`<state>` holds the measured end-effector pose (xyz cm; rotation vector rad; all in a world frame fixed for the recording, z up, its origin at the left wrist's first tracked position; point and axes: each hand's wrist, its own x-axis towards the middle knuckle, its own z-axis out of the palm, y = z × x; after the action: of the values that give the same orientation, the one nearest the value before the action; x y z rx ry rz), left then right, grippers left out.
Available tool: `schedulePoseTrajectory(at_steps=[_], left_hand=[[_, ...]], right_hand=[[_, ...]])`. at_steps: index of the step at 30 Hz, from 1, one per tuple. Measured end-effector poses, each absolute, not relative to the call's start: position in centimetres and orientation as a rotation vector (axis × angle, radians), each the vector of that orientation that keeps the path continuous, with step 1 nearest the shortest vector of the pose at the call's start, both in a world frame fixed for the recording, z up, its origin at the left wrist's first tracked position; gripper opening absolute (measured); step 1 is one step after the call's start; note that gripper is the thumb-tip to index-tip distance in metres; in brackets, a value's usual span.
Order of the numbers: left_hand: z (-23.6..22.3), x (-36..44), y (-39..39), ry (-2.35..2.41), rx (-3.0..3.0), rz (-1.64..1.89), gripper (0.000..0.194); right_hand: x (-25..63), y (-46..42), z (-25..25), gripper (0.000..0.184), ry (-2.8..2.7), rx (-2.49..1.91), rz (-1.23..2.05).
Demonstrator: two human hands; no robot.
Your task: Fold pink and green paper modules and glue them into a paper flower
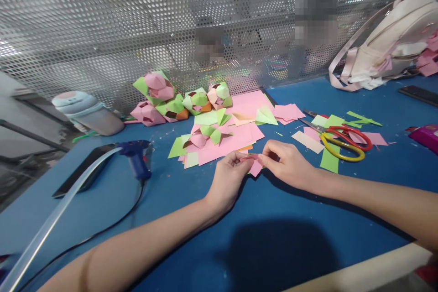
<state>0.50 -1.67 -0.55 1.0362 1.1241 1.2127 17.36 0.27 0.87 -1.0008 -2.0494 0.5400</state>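
Observation:
Between my two hands is a small folded piece of pink paper (255,167), with a hint of green at its edge. My left hand (230,178) pinches its left side, fingers closed. On the right side, the thumb and fingers of my right hand (285,162) are pressed together on the same paper. Just beyond lie stacked pink sheets (227,148) with a part-built pink and green paper piece (205,137) on top. Behind them sit several finished folded paper balls (155,86) in pink, green and orange.
To the left are a blue glue gun (135,157) with a long clear stick, its black cord (112,226), a dark flat case (84,171) and a bottle (87,112). Yellow-handled scissors (342,148) and red-handled scissors (362,139) lie right. A backpack (386,41) leans against the perforated panel (143,27).

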Motion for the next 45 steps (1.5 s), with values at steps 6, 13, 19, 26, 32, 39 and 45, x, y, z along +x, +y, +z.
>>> schedulePoseTrajectory(at_steps=[6,13,19,26,32,39,45], left_hand=[[-0.5,0.5,-1.7,1.148,1.084,1.205,0.018],[0.0,0.7,-1.9,1.251,1.187,1.136,0.019],[0.1,0.8,-2.0,1.311,1.341,1.071,0.012],[-0.6,0.5,-1.6,1.272,1.443,1.072,0.006],[-0.7,0.1,-1.6,1.190,1.463,1.164,0.007],[1.6,-1.4,-5.0,1.170,1.555,1.202,0.003],[2.3,-2.2,-10.5,1.076,1.564,1.093,0.007]], right_hand=[[17.3,0.3,1.0,0.020,-2.067,-1.062,0.620],[17.0,0.1,1.0,0.006,-2.016,-1.043,0.708],[16.9,0.0,0.5,0.012,-2.032,-1.062,0.716],[16.7,-0.1,0.1,0.013,-2.105,-1.036,0.630],[16.8,-0.1,0.9,0.018,-2.165,-1.055,0.637],[14.8,4.0,4.0,0.036,-1.942,-1.087,0.861],[1.9,5.1,3.4,0.029,-2.240,-0.854,0.817]])
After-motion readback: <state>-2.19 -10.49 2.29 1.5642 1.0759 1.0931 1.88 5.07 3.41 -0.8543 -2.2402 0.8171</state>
